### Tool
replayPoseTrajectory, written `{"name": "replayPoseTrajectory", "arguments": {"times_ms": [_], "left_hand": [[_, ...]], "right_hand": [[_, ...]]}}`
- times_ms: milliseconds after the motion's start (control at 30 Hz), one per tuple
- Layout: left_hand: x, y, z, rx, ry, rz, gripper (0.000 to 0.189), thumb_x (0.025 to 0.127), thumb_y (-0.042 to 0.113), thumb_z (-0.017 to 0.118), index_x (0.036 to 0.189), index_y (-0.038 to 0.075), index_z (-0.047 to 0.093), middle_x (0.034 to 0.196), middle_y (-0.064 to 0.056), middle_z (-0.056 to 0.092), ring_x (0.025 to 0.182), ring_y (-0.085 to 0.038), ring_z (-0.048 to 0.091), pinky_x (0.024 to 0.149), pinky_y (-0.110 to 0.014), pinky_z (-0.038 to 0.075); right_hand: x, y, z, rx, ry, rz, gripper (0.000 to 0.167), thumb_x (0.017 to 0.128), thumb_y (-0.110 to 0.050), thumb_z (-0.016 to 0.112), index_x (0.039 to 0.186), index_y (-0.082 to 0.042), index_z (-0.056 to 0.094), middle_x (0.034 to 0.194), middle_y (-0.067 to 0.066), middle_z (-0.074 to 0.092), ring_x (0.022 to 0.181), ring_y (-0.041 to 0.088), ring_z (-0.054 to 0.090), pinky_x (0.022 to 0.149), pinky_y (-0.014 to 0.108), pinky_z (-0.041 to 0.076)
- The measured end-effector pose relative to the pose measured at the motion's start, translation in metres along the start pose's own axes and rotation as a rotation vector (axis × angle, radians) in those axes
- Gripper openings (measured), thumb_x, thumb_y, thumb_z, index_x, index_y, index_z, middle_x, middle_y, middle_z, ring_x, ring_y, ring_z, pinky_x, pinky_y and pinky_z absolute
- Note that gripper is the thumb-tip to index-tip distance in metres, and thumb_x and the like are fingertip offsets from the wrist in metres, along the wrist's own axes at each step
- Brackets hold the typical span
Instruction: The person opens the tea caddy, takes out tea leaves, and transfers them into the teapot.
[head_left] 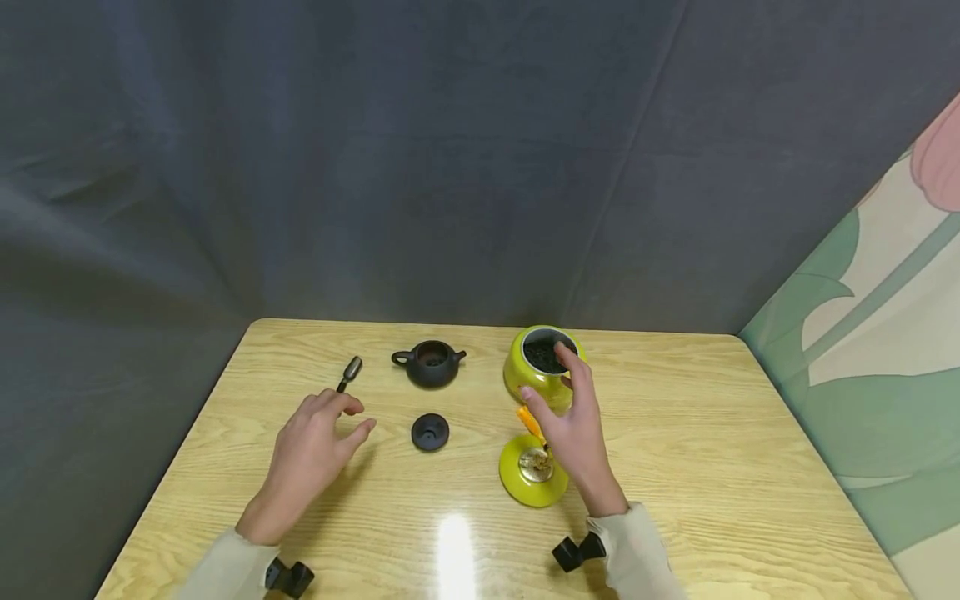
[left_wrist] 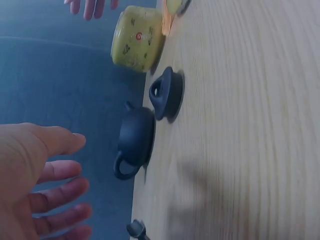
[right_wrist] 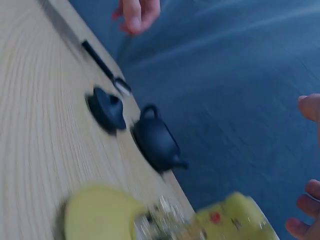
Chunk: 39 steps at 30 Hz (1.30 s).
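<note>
My left hand, thumb and fingers loosely bent, hangs over the table with nothing in it. Below it, a small scoop with a dark handle lies partly hidden by the hand. My right hand has its thumb and fingers spread apart, overlapping the front of an uncapped yellow-green jar in the head view. Dark loose tea leaves show inside the jar. Beside that wrist lies a yellow-green jar lid with a metallic round middle and an orange tassel.
Between the hands, a dark lidless teapot stands near the table's back edge, handle left and spout right. Its dark lid lies in front of it. A grey curtain hangs behind the wooden table; a patterned cloth is at the right.
</note>
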<state>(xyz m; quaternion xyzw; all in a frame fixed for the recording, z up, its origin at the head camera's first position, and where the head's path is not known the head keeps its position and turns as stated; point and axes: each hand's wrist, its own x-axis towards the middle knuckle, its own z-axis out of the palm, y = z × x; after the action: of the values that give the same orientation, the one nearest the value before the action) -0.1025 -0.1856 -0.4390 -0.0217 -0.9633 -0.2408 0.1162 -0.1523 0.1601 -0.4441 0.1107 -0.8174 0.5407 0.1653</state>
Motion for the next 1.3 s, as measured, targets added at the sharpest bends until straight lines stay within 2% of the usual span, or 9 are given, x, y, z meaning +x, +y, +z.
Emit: {"name": "replayPoseTrajectory", "arguments": {"times_ms": [100,233,433,633,867,1033,1300], "left_hand": [[0.002,0.006,0.01,-0.026,-0.012,0.038,0.026,0.095,0.028,0.083,0.112,0.01,0.077,0.111,-0.004,0.073,0.109,-0.029,0.067,0.081,-0.049,0.06],[0.007,0.013,0.026,-0.082,-0.037,0.114,0.028,0.094,0.022,0.083,0.118,0.01,0.075,0.114,-0.002,0.071,0.111,-0.024,0.067,0.087,-0.045,0.06],[0.013,0.021,0.046,-0.113,-0.101,0.196,0.03,0.096,0.021,0.082,0.124,0.012,0.074,0.118,0.001,0.069,0.11,-0.018,0.064,0.091,-0.039,0.059],[0.02,0.023,0.061,-0.133,-0.124,0.212,0.027,0.097,0.022,0.081,0.122,0.013,0.076,0.118,0.001,0.069,0.11,-0.017,0.064,0.095,-0.041,0.058],[0.025,0.021,0.075,-0.096,-0.142,0.254,0.022,0.096,0.021,0.081,0.116,0.013,0.079,0.114,0.001,0.07,0.106,-0.018,0.064,0.092,-0.039,0.058],[0.025,0.019,0.08,-0.086,-0.157,0.262,0.019,0.097,0.02,0.08,0.114,0.014,0.08,0.114,0.001,0.07,0.104,-0.018,0.064,0.091,-0.038,0.057],[0.023,0.018,0.082,-0.099,-0.124,0.278,0.013,0.097,0.019,0.08,0.11,0.016,0.081,0.113,0.002,0.07,0.103,-0.017,0.064,0.091,-0.038,0.058]], "right_hand": [[-0.003,-0.005,0.012,0.029,-0.048,0.022,0.074,0.099,-0.02,0.078,0.163,-0.016,0.041,0.165,0.011,0.043,0.154,0.031,0.042,0.121,0.054,0.038],[-0.004,-0.008,0.03,0.075,-0.113,0.079,0.062,0.103,-0.026,0.073,0.158,-0.015,0.047,0.163,0.008,0.047,0.151,0.034,0.046,0.122,0.058,0.04],[0.002,-0.007,0.061,0.176,-0.146,0.167,0.05,0.105,-0.018,0.07,0.15,-0.007,0.054,0.155,0.013,0.057,0.147,0.034,0.052,0.119,0.056,0.044],[0.014,-0.007,0.09,0.26,-0.088,0.263,0.044,0.102,-0.007,0.069,0.143,0.002,0.059,0.146,0.022,0.062,0.138,0.037,0.06,0.113,0.054,0.052],[0.027,-0.002,0.122,0.258,0.003,0.38,0.044,0.102,-0.007,0.067,0.144,0.006,0.058,0.141,0.025,0.063,0.132,0.04,0.063,0.11,0.052,0.056],[0.036,0.004,0.139,0.273,0.083,0.461,0.044,0.104,-0.009,0.066,0.145,0.003,0.057,0.143,0.025,0.062,0.133,0.039,0.063,0.111,0.052,0.054],[0.049,0.011,0.157,0.347,0.109,0.546,0.053,0.104,-0.01,0.065,0.153,0.003,0.05,0.147,0.028,0.057,0.135,0.039,0.061,0.113,0.05,0.053]]}}
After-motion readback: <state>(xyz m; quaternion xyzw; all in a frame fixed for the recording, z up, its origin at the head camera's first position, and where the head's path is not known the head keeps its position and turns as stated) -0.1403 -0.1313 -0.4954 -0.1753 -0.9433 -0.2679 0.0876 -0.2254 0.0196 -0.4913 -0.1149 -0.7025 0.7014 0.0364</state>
